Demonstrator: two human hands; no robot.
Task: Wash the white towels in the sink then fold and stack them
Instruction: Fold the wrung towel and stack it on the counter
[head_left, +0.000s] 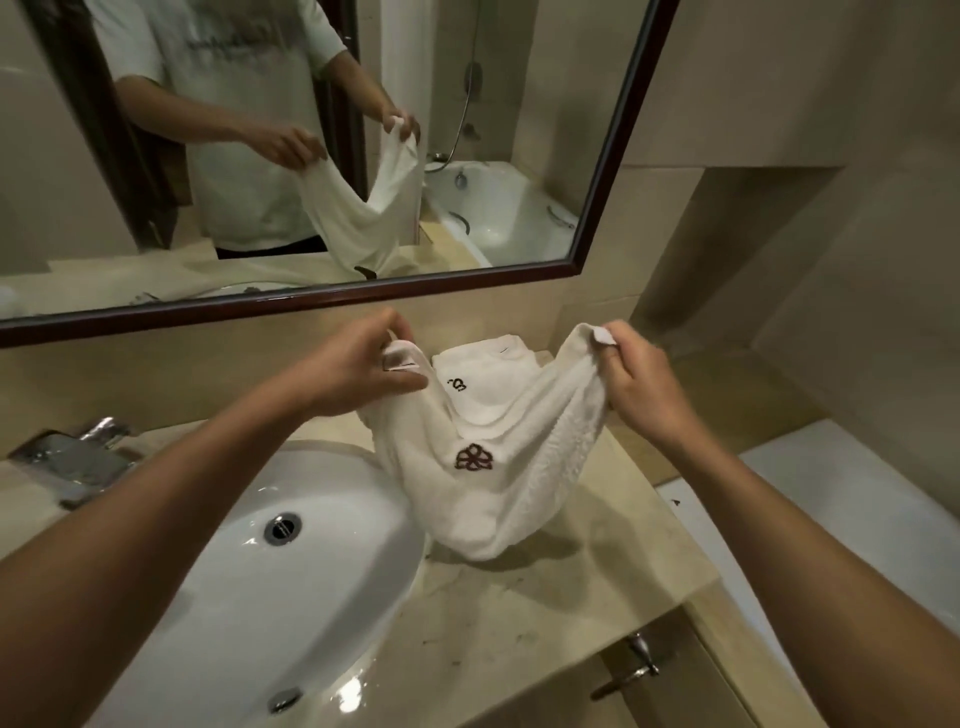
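Observation:
A white towel (524, 467) with a dark flower emblem hangs between my two hands above the beige counter, right of the sink (291, 561). My left hand (358, 371) pinches its left corner. My right hand (636, 384) grips its right corner. The towel's sagging bottom touches the counter. Behind it, against the wall, sits a folded white towel (491, 379), partly hidden by the one I hold.
A chrome faucet (78, 457) stands at the left of the white oval sink. The beige counter (545, 613) runs out at its front right edge, with a drawer handle (631, 673) below. A dark-framed mirror (597, 197) hangs on the wall ahead.

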